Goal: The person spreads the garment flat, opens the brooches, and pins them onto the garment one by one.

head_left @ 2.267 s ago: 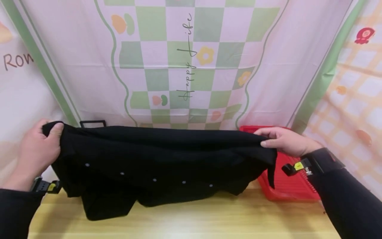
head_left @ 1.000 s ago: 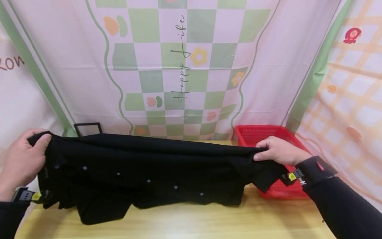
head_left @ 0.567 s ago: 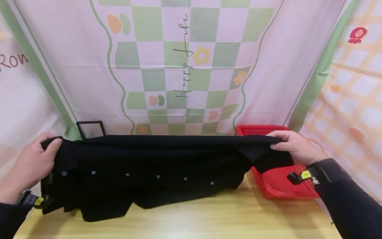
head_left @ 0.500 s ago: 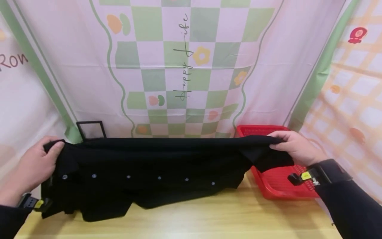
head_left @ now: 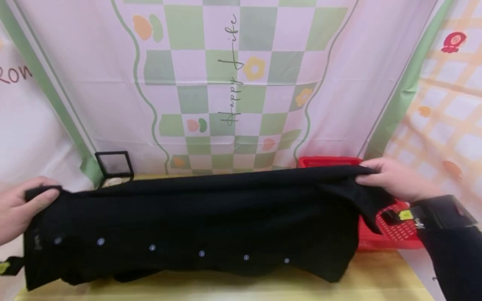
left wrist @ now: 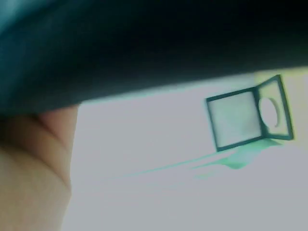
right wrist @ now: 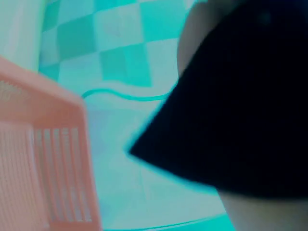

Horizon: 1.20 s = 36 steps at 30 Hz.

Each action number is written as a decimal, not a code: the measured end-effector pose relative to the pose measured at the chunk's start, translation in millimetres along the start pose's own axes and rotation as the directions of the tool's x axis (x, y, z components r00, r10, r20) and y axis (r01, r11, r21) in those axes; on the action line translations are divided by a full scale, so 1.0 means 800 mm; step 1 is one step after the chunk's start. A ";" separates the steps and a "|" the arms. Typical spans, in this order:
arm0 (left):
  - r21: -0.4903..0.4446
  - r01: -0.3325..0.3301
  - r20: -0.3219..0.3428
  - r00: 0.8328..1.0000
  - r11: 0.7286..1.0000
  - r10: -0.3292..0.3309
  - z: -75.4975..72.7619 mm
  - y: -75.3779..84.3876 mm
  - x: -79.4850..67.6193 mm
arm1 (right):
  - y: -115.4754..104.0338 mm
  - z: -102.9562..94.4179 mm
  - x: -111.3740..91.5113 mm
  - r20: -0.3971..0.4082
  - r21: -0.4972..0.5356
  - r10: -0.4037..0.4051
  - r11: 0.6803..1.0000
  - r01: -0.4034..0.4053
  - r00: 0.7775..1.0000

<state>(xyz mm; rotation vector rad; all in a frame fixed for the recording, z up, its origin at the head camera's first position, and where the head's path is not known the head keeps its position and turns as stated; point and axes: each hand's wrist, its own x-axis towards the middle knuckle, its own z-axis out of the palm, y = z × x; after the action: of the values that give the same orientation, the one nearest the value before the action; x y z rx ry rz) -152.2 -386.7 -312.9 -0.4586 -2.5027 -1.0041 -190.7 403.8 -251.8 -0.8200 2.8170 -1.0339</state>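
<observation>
A black shirt (head_left: pixel 211 213) with a row of pale buttons hangs stretched sideways above the table in the head view. At its left end my left hand (head_left: pixel 22 209) pinches the cloth between thumb and fingers. My right hand (head_left: pixel 399 179) grips the upper right corner, a little higher than the left one, in front of the red basket. Dark cloth (left wrist: pixel 144 48) covers the top of the left wrist view, with part of the left hand (left wrist: pixel 38 163) below it. In the right wrist view, black cloth (right wrist: pixel 240 110) hides most of the right hand.
Behind the right hand, a red plastic basket (head_left: pixel 399 225) stands on the wooden table (head_left: pixel 211 288). At the back left is a black-framed stand (head_left: pixel 113 163) with a pale round thing at its base. Patterned curtains (head_left: pixel 233 83) enclose the back and sides.
Both hands have spread further apart, the left moving left and down, the right moving right. The shirt is pulled wider and its buttoned front hangs lower and closer.
</observation>
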 end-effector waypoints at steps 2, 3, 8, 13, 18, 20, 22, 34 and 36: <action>0.156 0.007 0.054 0.998 0.988 -0.016 0.010 0.005 0.017 | -0.005 0.010 0.019 -0.036 -0.162 0.073 0.984 -0.077 0.997; 0.236 -0.007 0.098 0.995 0.972 -0.016 0.017 0.007 0.025 | -0.008 0.016 0.030 -0.029 -0.218 0.091 0.971 -0.096 0.995; 0.264 -0.177 0.435 0.899 0.948 0.046 0.047 0.015 0.052 | -0.027 0.052 0.070 0.210 -0.225 0.083 0.974 -0.034 0.974; 0.233 -0.193 0.582 0.813 0.953 0.022 0.059 0.013 0.074 | -0.038 0.068 0.096 0.317 -0.281 0.133 0.959 -0.041 0.939; 0.406 -0.142 0.404 0.914 0.903 -0.038 0.073 0.000 0.107 | -0.016 0.067 0.138 0.121 -0.434 0.147 0.897 -0.080 0.982; 0.439 -0.104 0.336 0.940 0.893 -0.056 0.084 -0.007 0.116 | -0.003 0.072 0.159 0.061 -0.448 0.127 0.890 -0.086 0.990; 0.465 -0.045 0.290 0.951 0.884 -0.105 0.097 -0.011 0.122 | 0.005 0.084 0.178 0.033 -0.440 0.130 0.892 -0.102 0.991; 0.516 -0.043 0.454 0.861 0.856 -0.230 0.161 0.016 0.064 | -0.037 0.203 0.172 0.192 -0.644 0.285 0.759 -0.099 0.939; 0.505 -0.053 0.460 0.861 0.862 -0.217 0.162 0.019 0.041 | -0.053 0.223 0.153 0.250 -0.623 0.266 0.780 -0.056 0.931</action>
<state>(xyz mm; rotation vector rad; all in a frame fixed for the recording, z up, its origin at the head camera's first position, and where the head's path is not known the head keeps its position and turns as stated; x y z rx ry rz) -205.6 -279.3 -374.0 -0.4906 -3.1336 -0.2156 -240.3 211.4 -346.7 -0.6646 2.8488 0.0758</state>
